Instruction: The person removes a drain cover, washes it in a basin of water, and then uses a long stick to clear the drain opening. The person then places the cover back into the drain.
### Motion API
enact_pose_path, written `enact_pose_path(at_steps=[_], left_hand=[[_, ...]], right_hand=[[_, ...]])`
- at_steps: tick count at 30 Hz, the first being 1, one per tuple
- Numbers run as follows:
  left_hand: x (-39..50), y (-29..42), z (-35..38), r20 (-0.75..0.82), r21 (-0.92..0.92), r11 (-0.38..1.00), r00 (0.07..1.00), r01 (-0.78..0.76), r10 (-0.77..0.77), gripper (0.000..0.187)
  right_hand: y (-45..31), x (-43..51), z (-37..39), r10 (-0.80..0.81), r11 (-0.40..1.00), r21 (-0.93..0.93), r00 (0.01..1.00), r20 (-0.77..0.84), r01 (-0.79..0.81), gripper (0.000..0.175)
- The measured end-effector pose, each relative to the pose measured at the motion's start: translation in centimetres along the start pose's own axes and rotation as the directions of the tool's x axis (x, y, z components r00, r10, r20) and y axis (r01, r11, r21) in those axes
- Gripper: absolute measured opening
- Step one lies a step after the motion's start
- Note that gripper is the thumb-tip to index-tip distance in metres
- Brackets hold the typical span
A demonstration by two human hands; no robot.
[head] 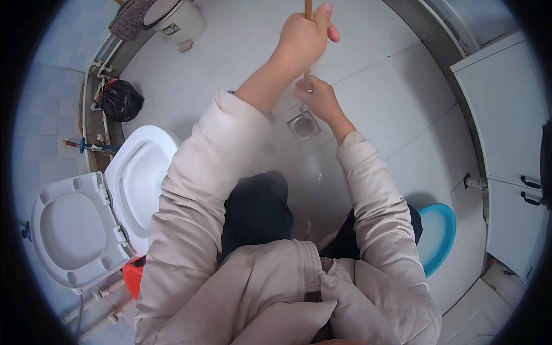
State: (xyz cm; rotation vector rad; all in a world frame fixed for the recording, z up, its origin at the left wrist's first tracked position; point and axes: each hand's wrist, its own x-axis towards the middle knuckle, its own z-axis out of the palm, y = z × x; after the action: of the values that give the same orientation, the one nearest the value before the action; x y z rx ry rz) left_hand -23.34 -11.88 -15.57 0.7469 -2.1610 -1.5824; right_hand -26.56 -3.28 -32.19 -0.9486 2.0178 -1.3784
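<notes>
A slim wooden stick (308, 9) runs from the top edge of the view down toward a square floor drain (304, 125). My left hand (304, 39) grips its upper part in a fist with the thumb along it. Lower down, my right hand (321, 97) has thumb and fingers closed around the same stick, just above the drain. The stick's lower end reaches the drain's round opening, which looks greyish; I cannot tell how far in it goes. Haze blurs the area around the drain and my left forearm.
A white toilet (142, 185) with raised seat stands at left, a red container (133, 278) beside it. Behind are a black tied bag (121, 101), a plunger-like tool (92, 146) and a pedal bin (183, 23). A blue basin (448, 230) and white cabinet (504, 112) are at right.
</notes>
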Motion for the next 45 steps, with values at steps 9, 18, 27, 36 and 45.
enact_pose_path(at_steps=[9, 18, 27, 36, 45], left_hand=[[-2.1, -0.8, 0.2, 0.308, -0.241, 0.964, 0.932, -0.116, 0.19, 0.037], [-4.7, 3.4, -2.2, 0.505, 0.308, 0.916, 0.86, -0.259, 0.073, 0.046], [-5.1, 7.6, 0.1, 0.245, 0.303, 0.902, 0.94, -0.307, 0.237, 0.041], [-3.7, 6.1, 0.0, 0.529, -0.121, 0.924, 0.764, -0.363, 0.369, 0.038], [-2.6, 11.8, 4.4, 0.376, -0.034, 0.858, 0.789, -0.513, 0.486, 0.033]], right_hand=[[1.8, -3.2, -0.6, -0.094, 0.996, 0.004, 0.994, -0.046, 0.095, 0.019], [0.3, -5.2, -1.6, -0.228, 0.966, 0.154, 0.963, 0.147, 0.205, 0.028], [-1.9, -6.3, -1.7, -0.108, 0.99, 0.044, 0.923, -0.37, 0.133, 0.019], [-4.5, -6.2, -4.9, -0.324, 0.885, 0.214, 0.878, -0.353, 0.413, 0.018], [-6.7, -5.8, -7.6, -0.34, 0.88, 0.179, 0.846, -0.411, 0.44, 0.024]])
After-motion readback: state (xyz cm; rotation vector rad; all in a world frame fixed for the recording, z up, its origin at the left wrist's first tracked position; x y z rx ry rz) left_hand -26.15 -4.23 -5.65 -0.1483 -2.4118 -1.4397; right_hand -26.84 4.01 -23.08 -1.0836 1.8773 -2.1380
